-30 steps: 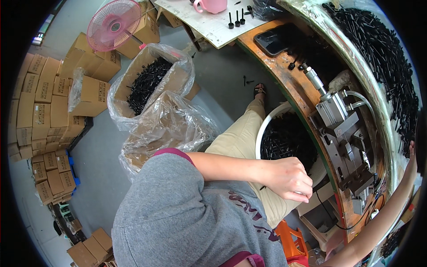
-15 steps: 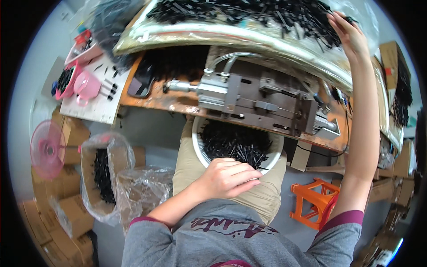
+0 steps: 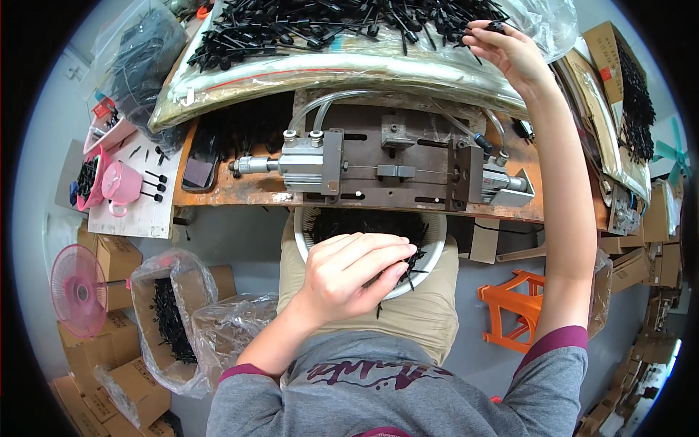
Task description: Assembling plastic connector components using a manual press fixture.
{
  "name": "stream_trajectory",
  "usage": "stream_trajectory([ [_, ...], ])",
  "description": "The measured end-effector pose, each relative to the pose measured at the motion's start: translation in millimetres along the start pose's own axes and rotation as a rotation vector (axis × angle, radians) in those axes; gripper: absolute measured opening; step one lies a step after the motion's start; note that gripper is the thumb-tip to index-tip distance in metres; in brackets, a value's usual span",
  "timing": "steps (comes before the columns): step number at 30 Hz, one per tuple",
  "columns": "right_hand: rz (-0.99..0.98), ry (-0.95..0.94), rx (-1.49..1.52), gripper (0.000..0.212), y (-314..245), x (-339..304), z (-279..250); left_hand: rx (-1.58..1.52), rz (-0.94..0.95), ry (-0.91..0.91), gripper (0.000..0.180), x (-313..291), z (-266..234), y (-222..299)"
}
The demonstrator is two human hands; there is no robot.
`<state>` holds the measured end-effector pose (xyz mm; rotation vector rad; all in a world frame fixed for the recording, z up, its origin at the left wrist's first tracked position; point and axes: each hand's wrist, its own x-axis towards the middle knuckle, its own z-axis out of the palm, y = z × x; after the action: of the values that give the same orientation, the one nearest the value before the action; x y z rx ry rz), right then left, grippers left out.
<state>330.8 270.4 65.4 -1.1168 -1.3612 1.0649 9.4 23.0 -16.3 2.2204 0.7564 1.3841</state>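
Note:
Over the near part of a white basket (image 3: pixel 435 258) in my lap, my left hand (image 3: pixel 355 275) is closed with its fingers curled. A small dark tip (image 3: pixel 379 310) pokes out beneath it; most of what it holds is hidden. The basket contains many thin black plastic parts (image 3: pixel 357 222). My right hand (image 3: pixel 513 58) reaches far forward to the right end of a heap of black plastic parts (image 3: pixel 298 29). Its fingers are pinched around a black plastic part (image 3: pixel 495 28). Between the hands sits a metal clamping fixture (image 3: pixel 397 160) with a small grey block (image 3: pixel 395 172) at its centre.
Clear tubes (image 3: pixel 328 102) run to the fixture's cylinder on the wooden bench (image 3: pixel 247 191). A phone (image 3: pixel 199 173) and a pink cup (image 3: pixel 121 182) are at left. On the floor stand a bag-lined box (image 3: pixel 171 320), a pink fan (image 3: pixel 79 291) and an orange stool (image 3: pixel 510 309).
The whole view has shifted, so the bench and fixture appear further left. My left hand has risen over the basket's near rim. My right hand remains at the heap's right end.

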Motion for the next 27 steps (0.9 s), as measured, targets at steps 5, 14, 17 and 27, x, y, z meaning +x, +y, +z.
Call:
stream_trajectory([
  [5,-0.088,0.057,-0.066,0.026,1.9,0.6,-11.1,-0.002,-0.021,-0.047,0.027,-4.1,3.8,-0.1],
  [14,0.025,-0.174,0.016,0.023,-49.4,-94.8,60.5,0.152,-0.035,0.249,0.032,37.2,-20.5,-3.7],
  [17,0.176,-0.21,0.093,0.019,-39.8,-145.1,90.7,0.265,0.046,0.205,0.038,57.8,-22.7,-12.1],
  [27,0.435,-0.244,0.41,0.017,-9.6,-214.3,110.9,0.23,0.153,-0.12,0.033,47.5,-17.3,-7.3],
])
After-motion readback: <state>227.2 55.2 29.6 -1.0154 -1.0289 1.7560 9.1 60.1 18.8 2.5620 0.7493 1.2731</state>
